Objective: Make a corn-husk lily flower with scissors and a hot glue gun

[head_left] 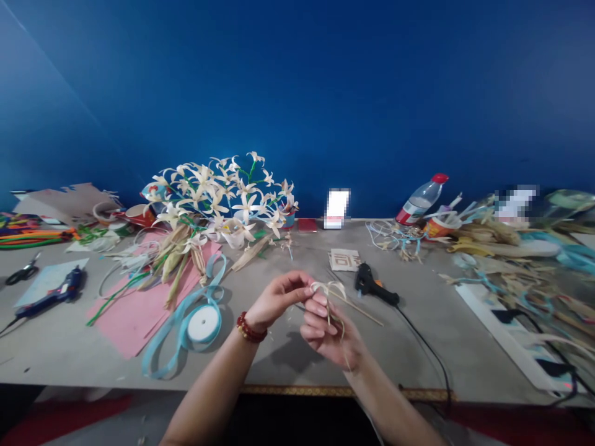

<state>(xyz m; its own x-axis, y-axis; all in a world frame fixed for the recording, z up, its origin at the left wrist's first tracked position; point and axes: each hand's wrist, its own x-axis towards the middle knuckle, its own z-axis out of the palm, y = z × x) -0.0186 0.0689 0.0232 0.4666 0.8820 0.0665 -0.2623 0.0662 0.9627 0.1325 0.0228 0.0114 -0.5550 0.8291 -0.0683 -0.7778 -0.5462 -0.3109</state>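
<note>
Pale, thin curled petals of a handmade flower (335,287) show at the fingertips, above the middle of the table. My right hand (331,331) is closed around its lower part, and a thin strand hangs down past the palm. With thumb and finger, my left hand (282,301), a red bead bracelet (251,328) at its wrist, pinches the flower's left side. A thin stick (365,312) points right from behind the fingers; whether it is joined to the flower I cannot tell. Close by on the right lies a black glue gun (375,286).
Left of my hands are a blue ribbon roll (203,323), pink sheets (125,322), a second glue gun (56,295) and scissors (23,272). White flowers (223,192) stand behind. On the right lie a power strip (502,341), dry husks (506,248) and a tilted bottle (421,199).
</note>
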